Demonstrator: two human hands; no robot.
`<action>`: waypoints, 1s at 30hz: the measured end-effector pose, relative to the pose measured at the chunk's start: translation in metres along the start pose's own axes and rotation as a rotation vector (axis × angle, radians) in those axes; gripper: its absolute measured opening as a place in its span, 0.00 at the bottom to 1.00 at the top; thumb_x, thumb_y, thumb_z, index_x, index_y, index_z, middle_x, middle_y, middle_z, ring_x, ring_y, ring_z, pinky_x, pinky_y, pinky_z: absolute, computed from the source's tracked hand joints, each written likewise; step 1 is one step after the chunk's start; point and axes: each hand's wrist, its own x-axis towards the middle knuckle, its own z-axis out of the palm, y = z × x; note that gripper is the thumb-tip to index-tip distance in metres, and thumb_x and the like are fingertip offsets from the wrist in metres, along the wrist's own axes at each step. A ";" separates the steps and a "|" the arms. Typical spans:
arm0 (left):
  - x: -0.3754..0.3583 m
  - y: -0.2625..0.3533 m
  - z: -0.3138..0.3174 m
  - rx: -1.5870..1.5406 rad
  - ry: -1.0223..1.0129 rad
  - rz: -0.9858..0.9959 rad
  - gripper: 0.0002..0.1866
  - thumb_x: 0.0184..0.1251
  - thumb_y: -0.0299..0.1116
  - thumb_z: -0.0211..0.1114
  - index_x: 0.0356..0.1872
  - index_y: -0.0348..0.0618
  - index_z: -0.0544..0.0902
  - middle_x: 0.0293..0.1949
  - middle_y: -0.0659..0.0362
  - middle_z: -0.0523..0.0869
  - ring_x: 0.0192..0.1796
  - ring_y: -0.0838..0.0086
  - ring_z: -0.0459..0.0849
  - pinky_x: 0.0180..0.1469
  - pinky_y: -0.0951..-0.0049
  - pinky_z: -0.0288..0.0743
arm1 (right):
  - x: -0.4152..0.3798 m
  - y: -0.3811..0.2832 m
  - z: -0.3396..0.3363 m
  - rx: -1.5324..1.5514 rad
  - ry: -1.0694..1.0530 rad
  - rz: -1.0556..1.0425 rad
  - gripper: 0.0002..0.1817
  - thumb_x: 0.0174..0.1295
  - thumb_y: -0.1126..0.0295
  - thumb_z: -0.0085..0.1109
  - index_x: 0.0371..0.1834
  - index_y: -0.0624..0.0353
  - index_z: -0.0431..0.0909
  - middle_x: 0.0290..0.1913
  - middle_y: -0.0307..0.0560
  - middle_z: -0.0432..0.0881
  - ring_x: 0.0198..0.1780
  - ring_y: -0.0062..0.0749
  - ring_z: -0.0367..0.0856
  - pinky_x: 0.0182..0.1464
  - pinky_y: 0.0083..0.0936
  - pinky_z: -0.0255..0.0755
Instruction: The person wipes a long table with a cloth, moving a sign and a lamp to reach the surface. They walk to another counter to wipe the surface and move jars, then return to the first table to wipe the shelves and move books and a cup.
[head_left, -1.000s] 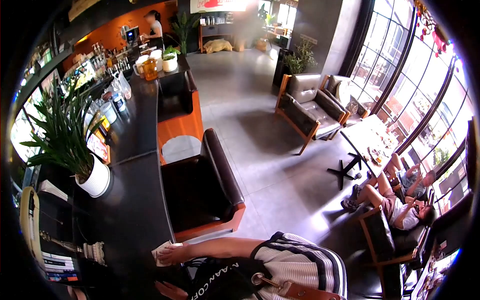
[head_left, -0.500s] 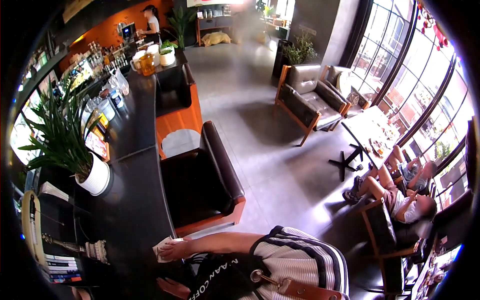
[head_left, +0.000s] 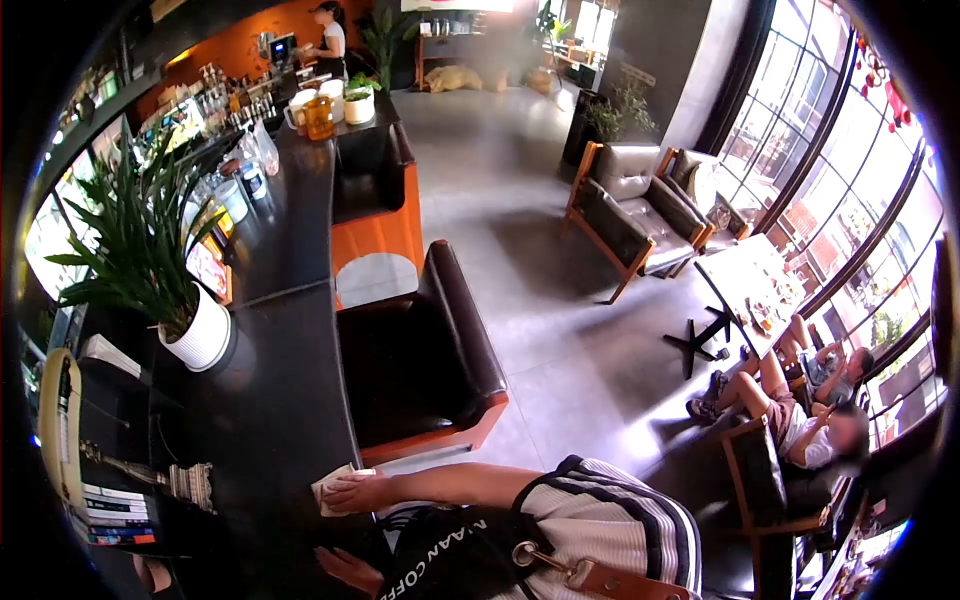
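Note:
My right hand (head_left: 358, 494) rests on a pale folded cloth (head_left: 329, 490) and presses it against the dark counter (head_left: 265, 420) near its edge. The cloth shows around the fingers. Lower down, my left hand (head_left: 350, 570) lies on the same counter near its edge, with nothing visible in it and its fingers stretched out. A black apron (head_left: 450, 550) with white lettering covers my front.
On the counter stand a potted plant (head_left: 196, 330), an ornate metallic stand (head_left: 188, 484), stacked books (head_left: 118, 515) and an amber pitcher (head_left: 319, 118). A dark armchair (head_left: 410, 375) sits against the counter. Seated people (head_left: 800, 430) are by the windows; another person (head_left: 328, 45) stands behind the bar.
The view has shifted, so the surroundings sit slightly further right. My right hand and the cloth remain together at the counter's edge, the hand now flatter over the cloth. My left hand stays on the counter.

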 end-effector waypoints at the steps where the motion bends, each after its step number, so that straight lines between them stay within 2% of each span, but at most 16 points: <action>1: 0.000 -0.002 0.003 -0.002 0.006 0.016 0.23 0.76 0.37 0.45 0.67 0.38 0.63 0.66 0.46 0.65 0.69 0.52 0.61 0.69 0.52 0.54 | 0.000 0.002 0.006 -0.031 0.015 0.000 0.24 0.63 0.65 0.48 0.64 0.51 0.65 0.72 0.44 0.56 0.75 0.43 0.48 0.72 0.44 0.44; 4: -0.004 -0.010 0.011 -0.018 0.045 0.075 0.23 0.76 0.37 0.45 0.67 0.38 0.63 0.66 0.45 0.65 0.69 0.52 0.61 0.69 0.52 0.54 | -0.001 0.001 0.007 -0.030 0.043 0.009 0.24 0.65 0.64 0.46 0.66 0.51 0.65 0.74 0.44 0.54 0.76 0.43 0.45 0.73 0.41 0.42; 5: -0.005 -0.013 0.016 -0.018 0.048 0.101 0.23 0.76 0.37 0.45 0.67 0.38 0.63 0.66 0.45 0.65 0.68 0.52 0.61 0.69 0.52 0.54 | -0.003 -0.008 0.000 0.096 0.001 0.141 0.24 0.66 0.64 0.45 0.66 0.51 0.64 0.74 0.44 0.54 0.76 0.41 0.46 0.73 0.42 0.42; 9: -0.002 0.026 -0.021 -0.057 -0.048 -0.020 0.23 0.76 0.38 0.44 0.66 0.37 0.64 0.66 0.44 0.65 0.68 0.50 0.61 0.68 0.51 0.53 | -0.003 -0.011 0.000 -0.104 0.007 0.108 0.26 0.65 0.63 0.44 0.68 0.49 0.63 0.73 0.43 0.55 0.75 0.39 0.47 0.73 0.42 0.43; 12: 0.001 0.062 -0.040 -0.108 -0.055 -0.121 0.23 0.76 0.37 0.45 0.67 0.37 0.63 0.67 0.44 0.64 0.69 0.49 0.60 0.68 0.51 0.54 | -0.005 0.004 0.018 -0.158 0.057 0.041 0.26 0.65 0.62 0.42 0.68 0.50 0.62 0.73 0.42 0.56 0.75 0.38 0.48 0.73 0.42 0.44; 15: 0.004 0.094 -0.072 -0.132 -0.067 -0.261 0.23 0.76 0.37 0.45 0.67 0.37 0.63 0.67 0.43 0.62 0.69 0.48 0.59 0.68 0.51 0.54 | -0.005 0.021 0.015 -0.276 0.149 -0.154 0.27 0.64 0.64 0.44 0.68 0.55 0.61 0.72 0.44 0.58 0.74 0.37 0.50 0.73 0.39 0.43; 17: 0.013 0.109 -0.105 -0.258 -0.043 -0.262 0.23 0.73 0.34 0.49 0.66 0.36 0.63 0.68 0.40 0.59 0.69 0.47 0.58 0.69 0.54 0.53 | 0.000 0.046 0.001 0.168 0.030 -0.203 0.23 0.66 0.68 0.44 0.65 0.55 0.66 0.70 0.47 0.62 0.72 0.38 0.56 0.73 0.39 0.46; 19: 0.014 0.123 -0.125 -0.244 0.122 -0.279 0.24 0.70 0.30 0.53 0.66 0.37 0.64 0.69 0.40 0.57 0.69 0.46 0.57 0.69 0.54 0.53 | -0.001 0.058 -0.010 0.110 -0.127 -0.063 0.22 0.68 0.68 0.40 0.66 0.55 0.65 0.68 0.50 0.64 0.70 0.40 0.59 0.71 0.37 0.50; 20: 0.015 0.124 -0.129 -0.262 0.219 -0.322 0.26 0.66 0.25 0.57 0.65 0.38 0.65 0.70 0.42 0.55 0.70 0.48 0.57 0.69 0.56 0.54 | 0.001 0.067 -0.003 0.557 -0.064 0.014 0.24 0.68 0.66 0.41 0.68 0.55 0.62 0.69 0.50 0.63 0.70 0.40 0.60 0.70 0.36 0.52; 21: 0.008 0.113 -0.124 -0.331 0.183 -0.492 0.26 0.63 0.23 0.57 0.64 0.39 0.66 0.70 0.42 0.55 0.70 0.49 0.56 0.69 0.56 0.54 | 0.006 0.071 -0.003 1.007 0.025 0.059 0.26 0.67 0.65 0.41 0.70 0.55 0.59 0.70 0.50 0.61 0.70 0.40 0.60 0.69 0.34 0.54; 22: -0.004 0.107 -0.121 -0.313 0.324 -0.460 0.27 0.60 0.22 0.58 0.63 0.39 0.67 0.70 0.43 0.55 0.70 0.49 0.56 0.69 0.55 0.53 | 0.010 0.087 -0.016 0.672 0.006 -0.074 0.27 0.66 0.66 0.43 0.69 0.56 0.60 0.69 0.51 0.62 0.69 0.41 0.61 0.69 0.34 0.55; 24: -0.017 0.112 -0.159 -0.117 0.381 -0.588 0.25 0.61 0.22 0.56 0.61 0.37 0.67 0.69 0.41 0.54 0.69 0.44 0.55 0.69 0.52 0.52 | 0.025 0.111 -0.056 -0.042 0.108 -0.322 0.27 0.62 0.68 0.46 0.67 0.60 0.63 0.67 0.53 0.65 0.68 0.44 0.63 0.68 0.35 0.57; 25: -0.029 0.110 -0.168 -0.026 0.429 -0.655 0.24 0.62 0.22 0.55 0.61 0.37 0.67 0.70 0.40 0.53 0.69 0.42 0.54 0.68 0.50 0.52 | 0.037 0.120 -0.071 -0.069 0.104 -0.338 0.24 0.63 0.67 0.45 0.63 0.61 0.67 0.64 0.53 0.69 0.66 0.45 0.67 0.65 0.36 0.62; 27: -0.055 0.112 -0.182 0.195 0.413 -0.891 0.25 0.62 0.24 0.55 0.62 0.36 0.66 0.69 0.40 0.53 0.69 0.42 0.53 0.68 0.49 0.53 | 0.035 0.161 -0.087 -0.075 0.118 -0.322 0.22 0.65 0.69 0.43 0.61 0.63 0.70 0.64 0.55 0.70 0.66 0.49 0.65 0.68 0.39 0.58; 28: -0.073 0.115 -0.182 0.261 0.441 -0.979 0.25 0.63 0.25 0.56 0.62 0.36 0.65 0.69 0.40 0.53 0.69 0.42 0.53 0.68 0.48 0.53 | 0.033 0.186 -0.087 0.652 0.194 0.001 0.22 0.67 0.67 0.41 0.63 0.64 0.68 0.65 0.54 0.69 0.67 0.49 0.64 0.69 0.39 0.56; 30: -0.102 0.106 -0.176 0.351 0.476 -1.075 0.25 0.64 0.28 0.57 0.62 0.35 0.63 0.69 0.40 0.53 0.70 0.43 0.52 0.68 0.48 0.53 | 0.044 0.221 -0.092 1.107 0.278 0.340 0.23 0.69 0.67 0.40 0.65 0.63 0.65 0.67 0.52 0.66 0.69 0.47 0.61 0.70 0.39 0.52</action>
